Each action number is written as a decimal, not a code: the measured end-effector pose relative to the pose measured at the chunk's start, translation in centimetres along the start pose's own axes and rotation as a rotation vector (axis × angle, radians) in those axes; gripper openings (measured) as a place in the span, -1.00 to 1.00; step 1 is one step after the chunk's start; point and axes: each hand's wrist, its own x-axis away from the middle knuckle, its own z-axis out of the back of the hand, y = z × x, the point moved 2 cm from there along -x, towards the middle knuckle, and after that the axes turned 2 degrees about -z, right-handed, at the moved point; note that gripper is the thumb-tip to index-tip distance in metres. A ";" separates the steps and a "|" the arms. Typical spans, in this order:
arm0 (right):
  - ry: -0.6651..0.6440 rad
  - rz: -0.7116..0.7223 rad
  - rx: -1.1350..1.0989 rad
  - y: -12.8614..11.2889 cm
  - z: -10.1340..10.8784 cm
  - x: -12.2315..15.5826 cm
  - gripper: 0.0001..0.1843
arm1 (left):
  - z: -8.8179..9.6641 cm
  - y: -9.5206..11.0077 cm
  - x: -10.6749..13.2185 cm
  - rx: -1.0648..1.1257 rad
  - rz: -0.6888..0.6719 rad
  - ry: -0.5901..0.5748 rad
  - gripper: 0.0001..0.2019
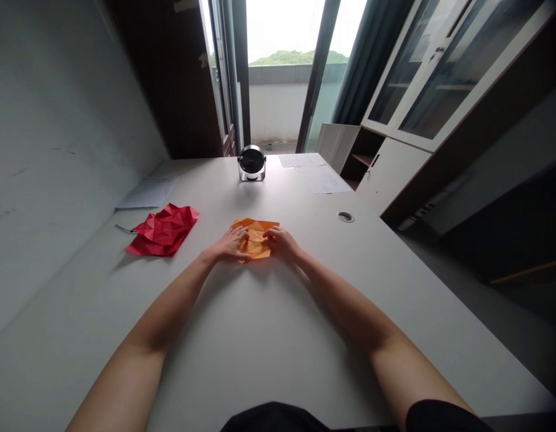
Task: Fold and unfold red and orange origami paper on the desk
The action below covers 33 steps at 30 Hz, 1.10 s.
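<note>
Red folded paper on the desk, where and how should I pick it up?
Lightly pinch the near flap of the red paper, coming from the near right with your left hand: that part looks flatter and faces you, while the middle rises in creased ridges a grip might crush; the wall is on its left.

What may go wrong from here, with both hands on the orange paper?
The left hand and right hand both touch the creased orange paper; uneven pulling might tear it. Pressing could also add stray creases. The red paper, raised in folds, lies left of the left hand, so a wide sweep might flatten it.
</note>
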 end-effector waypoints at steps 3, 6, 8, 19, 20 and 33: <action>-0.116 0.066 0.120 0.1 -0.6 -0.1 -0.54 | 0.0 -0.2 0.0 0.006 0.000 0.056 -0.27; -0.205 0.075 0.213 0.4 -1.1 0.2 -0.27 | 0.1 -0.7 0.1 0.014 0.007 0.133 -0.42; -0.228 0.063 0.253 0.4 -1.4 0.5 -0.13 | 0.0 -1.1 0.1 0.001 0.034 0.180 -0.45; -0.185 0.094 0.330 0.4 -1.4 0.4 -0.04 | -1.5 -1.2 0.8 -0.032 0.129 0.195 -0.17; -0.173 0.099 0.330 0.4 -1.3 0.4 -0.07 | -1.3 -1.1 1.1 -0.026 0.133 0.221 -0.18; 0.136 -0.012 -0.056 0.7 0.1 0.5 -0.77 | -0.4 -2.2 2.7 0.469 0.235 0.526 -0.74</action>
